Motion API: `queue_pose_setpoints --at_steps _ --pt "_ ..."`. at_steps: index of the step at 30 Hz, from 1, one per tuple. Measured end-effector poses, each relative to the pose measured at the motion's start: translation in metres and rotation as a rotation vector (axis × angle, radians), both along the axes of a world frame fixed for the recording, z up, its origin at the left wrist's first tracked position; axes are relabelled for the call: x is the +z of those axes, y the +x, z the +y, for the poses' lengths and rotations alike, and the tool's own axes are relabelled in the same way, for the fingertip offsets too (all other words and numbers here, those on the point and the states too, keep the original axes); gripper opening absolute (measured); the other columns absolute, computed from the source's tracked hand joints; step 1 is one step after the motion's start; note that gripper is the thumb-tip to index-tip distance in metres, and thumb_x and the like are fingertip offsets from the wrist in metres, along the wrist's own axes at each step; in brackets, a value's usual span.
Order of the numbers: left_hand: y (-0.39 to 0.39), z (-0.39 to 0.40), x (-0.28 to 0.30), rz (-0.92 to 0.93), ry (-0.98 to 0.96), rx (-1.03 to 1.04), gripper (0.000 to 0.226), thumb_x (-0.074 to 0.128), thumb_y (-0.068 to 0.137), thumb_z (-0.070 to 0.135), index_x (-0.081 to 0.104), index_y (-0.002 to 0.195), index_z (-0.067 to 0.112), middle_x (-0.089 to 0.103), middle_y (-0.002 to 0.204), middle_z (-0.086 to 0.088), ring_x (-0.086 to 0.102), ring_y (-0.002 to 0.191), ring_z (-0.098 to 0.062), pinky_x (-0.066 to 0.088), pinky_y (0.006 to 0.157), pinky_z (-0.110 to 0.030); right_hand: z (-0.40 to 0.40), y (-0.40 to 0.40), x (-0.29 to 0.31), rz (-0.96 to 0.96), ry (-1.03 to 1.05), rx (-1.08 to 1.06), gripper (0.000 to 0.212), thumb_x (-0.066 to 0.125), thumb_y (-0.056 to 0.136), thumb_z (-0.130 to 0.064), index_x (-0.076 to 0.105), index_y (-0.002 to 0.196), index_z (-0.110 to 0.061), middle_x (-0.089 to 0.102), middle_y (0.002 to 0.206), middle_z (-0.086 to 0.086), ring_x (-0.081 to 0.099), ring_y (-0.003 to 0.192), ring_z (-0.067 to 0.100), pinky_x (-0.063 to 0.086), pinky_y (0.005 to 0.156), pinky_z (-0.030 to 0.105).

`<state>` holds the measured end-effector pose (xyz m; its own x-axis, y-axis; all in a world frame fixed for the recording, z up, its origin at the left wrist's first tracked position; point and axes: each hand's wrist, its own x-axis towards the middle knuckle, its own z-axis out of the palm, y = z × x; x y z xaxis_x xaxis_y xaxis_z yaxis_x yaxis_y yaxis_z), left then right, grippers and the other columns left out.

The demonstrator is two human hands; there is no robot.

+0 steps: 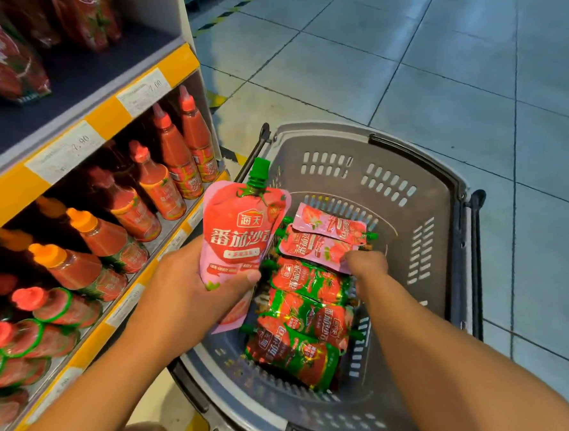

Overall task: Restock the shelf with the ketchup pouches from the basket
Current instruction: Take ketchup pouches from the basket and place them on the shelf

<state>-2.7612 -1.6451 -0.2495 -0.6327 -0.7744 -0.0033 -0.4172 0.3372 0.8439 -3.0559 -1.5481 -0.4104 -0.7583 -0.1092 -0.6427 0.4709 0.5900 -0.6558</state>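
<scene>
A pink ketchup pouch (236, 238) is gripped upright in the left hand (194, 287), thumb curled across its base, above the left rim of the grey basket (443, 225). Fingers of the right hand (367, 265) are closed on another pink pouch (315, 246) lying atop the green-trimmed pouches (303, 324) inside; beyond the left rim, the shelf (81, 127) is stocked with ketchup bottles (173, 155)

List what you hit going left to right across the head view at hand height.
Shelf bottles → left hand gripping the pink ketchup pouch → green pouches in the basket → right hand reaching onto a pink pouch → basket wall → floor tiles.
</scene>
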Motion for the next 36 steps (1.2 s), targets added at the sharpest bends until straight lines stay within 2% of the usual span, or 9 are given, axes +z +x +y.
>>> queue_pose_setpoints --at_steps 5,10,13,17,21,23,27,29,36 --pt "0.000 0.000 0.001 0.019 -0.004 0.031 0.032 0.075 0.070 0.060 0.068 0.096 0.044 0.074 0.086 0.028 0.070 0.080 0.004 0.056 0.068 -0.027 -0.004 0.006 -0.003 -0.094 -0.097 -0.137 0.027 0.076 0.086 -0.006 0.067 0.112 -0.003 0.075 0.103 0.014 0.074 0.084 0.030 0.058 0.058 0.034" --pt "0.000 0.000 0.001 0.009 -0.001 0.044 0.022 0.086 0.077 0.039 0.070 0.093 0.035 0.075 0.086 0.025 0.071 0.080 0.004 0.056 0.069 -0.025 -0.004 0.007 0.000 -0.199 -0.190 -0.170 0.023 0.077 0.094 -0.022 0.068 0.110 -0.010 0.076 0.092 0.007 0.069 0.065 0.018 0.043 0.036 0.019" --pt "0.000 0.000 0.002 0.018 0.018 0.041 0.025 0.083 0.076 0.045 0.071 0.095 0.036 0.075 0.087 0.025 0.071 0.081 0.003 0.059 0.072 -0.033 -0.007 0.006 0.009 -0.244 -0.194 -0.130 0.026 0.076 0.096 -0.025 0.069 0.116 -0.010 0.077 0.099 0.008 0.067 0.065 0.017 0.041 0.034 0.018" --pt "0.001 0.000 0.002 0.022 0.011 0.033 0.029 0.080 0.075 0.051 0.068 0.100 0.043 0.075 0.090 0.026 0.071 0.082 0.002 0.059 0.074 -0.035 -0.007 0.013 0.020 -0.333 -0.127 0.056 0.014 0.067 0.096 -0.007 0.067 0.110 -0.005 0.069 0.077 0.008 0.064 0.059 0.021 0.052 0.044 0.028" --pt "0.001 0.001 0.004 0.029 0.028 0.032 0.034 0.076 0.073 0.057 0.066 0.103 0.046 0.075 0.089 0.025 0.071 0.082 0.001 0.060 0.075 -0.040 -0.006 0.019 0.027 -0.385 -0.142 0.076 0.012 0.069 0.093 -0.009 0.065 0.103 -0.005 0.074 0.073 0.011 0.068 0.053 0.023 0.051 0.036 0.025" --pt "0.002 0.001 0.005 0.028 0.034 0.031 0.033 0.075 0.072 0.060 0.069 0.099 0.041 0.075 0.090 0.024 0.071 0.082 0.000 0.061 0.076 -0.042 -0.006 0.019 0.030 -0.388 -0.134 0.121 0.023 0.074 0.090 -0.016 0.066 0.108 -0.005 0.074 0.075 0.009 0.067 0.055 0.021 0.049 0.041 0.023" --pt "0.003 -0.001 0.004 0.020 0.062 0.022 0.031 0.081 0.078 0.054 0.070 0.105 0.040 0.076 0.095 0.024 0.072 0.086 0.003 0.061 0.078 -0.040 -0.008 0.023 0.035 -0.448 -0.071 0.331 0.045 0.086 0.078 -0.034 0.067 0.114 -0.014 0.071 0.097 0.009 0.067 0.081 0.020 0.058 0.083 0.035" --pt "0.001 -0.002 0.002 0.028 0.064 0.022 0.029 0.083 0.080 0.048 0.071 0.104 0.039 0.076 0.095 0.024 0.072 0.086 0.002 0.061 0.077 -0.038 -0.007 0.028 0.041 -0.458 -0.055 0.383 0.039 0.083 0.082 -0.032 0.064 0.111 -0.014 0.069 0.099 0.012 0.067 0.070 0.020 0.058 0.074 0.036" --pt "0.004 -0.003 0.000 0.070 0.035 0.021 0.028 0.086 0.081 0.042 0.069 0.103 0.037 0.076 0.094 0.021 0.072 0.085 0.000 0.060 0.078 -0.034 0.009 0.048 0.076 -0.438 -0.174 0.390 0.040 0.078 0.088 -0.018 0.064 0.124 -0.010 0.075 0.101 0.014 0.075 0.079 0.028 0.064 0.068 0.040"
